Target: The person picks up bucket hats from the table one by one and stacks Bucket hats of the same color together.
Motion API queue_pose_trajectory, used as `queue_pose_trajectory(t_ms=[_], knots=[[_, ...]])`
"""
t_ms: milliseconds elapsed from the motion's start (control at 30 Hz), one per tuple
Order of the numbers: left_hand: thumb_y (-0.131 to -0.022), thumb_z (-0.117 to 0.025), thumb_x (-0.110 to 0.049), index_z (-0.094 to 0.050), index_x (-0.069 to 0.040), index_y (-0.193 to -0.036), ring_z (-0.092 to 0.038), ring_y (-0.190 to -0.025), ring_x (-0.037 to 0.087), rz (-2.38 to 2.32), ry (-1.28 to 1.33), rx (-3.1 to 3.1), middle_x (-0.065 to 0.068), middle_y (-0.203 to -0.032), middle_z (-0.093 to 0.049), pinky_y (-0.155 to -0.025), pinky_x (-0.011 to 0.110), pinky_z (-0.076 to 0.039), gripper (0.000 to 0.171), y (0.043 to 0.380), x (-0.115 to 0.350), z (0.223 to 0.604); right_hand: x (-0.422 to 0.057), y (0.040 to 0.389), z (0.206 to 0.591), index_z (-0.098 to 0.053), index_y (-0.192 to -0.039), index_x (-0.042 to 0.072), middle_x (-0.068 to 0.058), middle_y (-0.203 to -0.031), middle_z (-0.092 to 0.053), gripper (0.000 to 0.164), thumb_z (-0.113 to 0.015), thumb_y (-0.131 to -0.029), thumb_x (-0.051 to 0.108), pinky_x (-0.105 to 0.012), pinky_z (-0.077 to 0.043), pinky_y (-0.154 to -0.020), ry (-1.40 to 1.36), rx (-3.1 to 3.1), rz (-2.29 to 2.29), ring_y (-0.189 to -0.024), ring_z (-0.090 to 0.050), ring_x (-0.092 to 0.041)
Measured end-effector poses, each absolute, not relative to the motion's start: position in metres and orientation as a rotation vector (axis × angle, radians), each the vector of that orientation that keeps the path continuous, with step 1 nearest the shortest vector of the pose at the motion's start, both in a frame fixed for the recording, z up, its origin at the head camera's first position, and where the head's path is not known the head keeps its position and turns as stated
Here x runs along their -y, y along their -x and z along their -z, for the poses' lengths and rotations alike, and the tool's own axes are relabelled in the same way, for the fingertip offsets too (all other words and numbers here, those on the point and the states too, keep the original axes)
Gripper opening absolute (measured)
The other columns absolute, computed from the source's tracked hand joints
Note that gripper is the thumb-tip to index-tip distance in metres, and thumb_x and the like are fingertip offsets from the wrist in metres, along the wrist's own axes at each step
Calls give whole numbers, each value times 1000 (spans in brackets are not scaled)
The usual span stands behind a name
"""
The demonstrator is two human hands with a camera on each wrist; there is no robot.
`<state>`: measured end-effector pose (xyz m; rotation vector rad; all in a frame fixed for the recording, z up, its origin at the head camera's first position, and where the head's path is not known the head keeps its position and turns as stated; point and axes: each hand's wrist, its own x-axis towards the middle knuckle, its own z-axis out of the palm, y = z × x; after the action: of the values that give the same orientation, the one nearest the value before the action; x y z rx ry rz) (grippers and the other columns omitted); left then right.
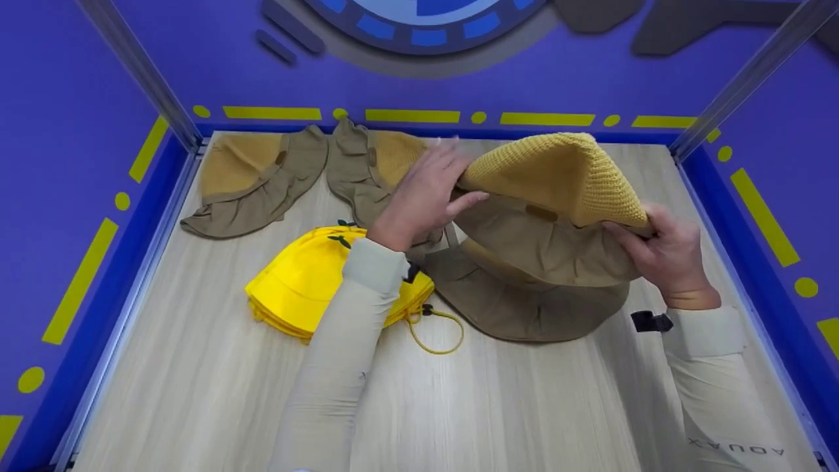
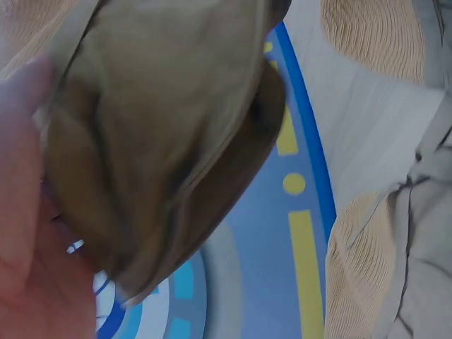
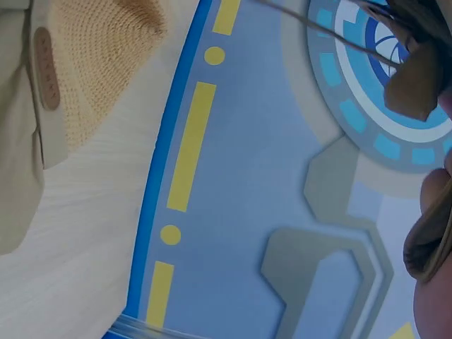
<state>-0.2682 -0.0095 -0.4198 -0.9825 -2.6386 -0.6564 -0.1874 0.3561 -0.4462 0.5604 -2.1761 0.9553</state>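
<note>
A sun hat with a yellow knitted crown point(image 1: 544, 164) and a wide brown brim point(image 1: 557, 252) is held up over the table. My right hand point(image 1: 675, 252) grips its right edge, thumb in front and fingers behind. At the left edge is my left hand point(image 1: 423, 193), its fingers fairly straight and its thumb extended along the brim. The left wrist view shows the brown brim point(image 2: 169, 92) close beside that hand. Beneath the raised hat lies another brown-brimmed hat point(image 1: 531, 318), its crown mostly hidden.
Two folded brown-and-tan hats, one at the back left point(image 1: 249, 170) and one behind my left hand point(image 1: 357, 164), lie on the table point(image 1: 196, 367). Stacked bright yellow hats point(image 1: 298, 282) with green sprouts and a yellow cord point(image 1: 459, 337) sit partly under my left forearm. Blue panels enclose the table.
</note>
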Motion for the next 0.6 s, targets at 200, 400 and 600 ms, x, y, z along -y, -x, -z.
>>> queue_pose_trajectory(t_ms=[200,400,600], knots=[[-98,-59,-53,-63,-13,-109,-58,-84,18,820,1070,2728,2,-95,-67,-77,33,-49,41,265,13,421,-360,185,442,-71,-100,-3,35,-107,-63,39,-90,-67,-3,-4,-43,-85,-568,2225,-938,-95,-59,19],[-102,-55,-50,-57,-7,-104,-55,-63,18,832,1044,2711,5,-75,-56,-59,29,-43,43,258,7,429,-367,189,426,-74,-109,3,34,-101,-63,46,-92,-66,-4,-6,-40,-76,-465,2353,-899,-87,-57,18],[-103,-53,-48,-56,-7,-112,-57,-64,18,901,1052,2724,5,-78,-58,-59,29,-44,42,250,-1,444,-383,204,422,-74,-118,8,-11,-95,-77,43,-90,-78,12,-10,-38,-63,-443,2538,-798,-74,-52,17]])
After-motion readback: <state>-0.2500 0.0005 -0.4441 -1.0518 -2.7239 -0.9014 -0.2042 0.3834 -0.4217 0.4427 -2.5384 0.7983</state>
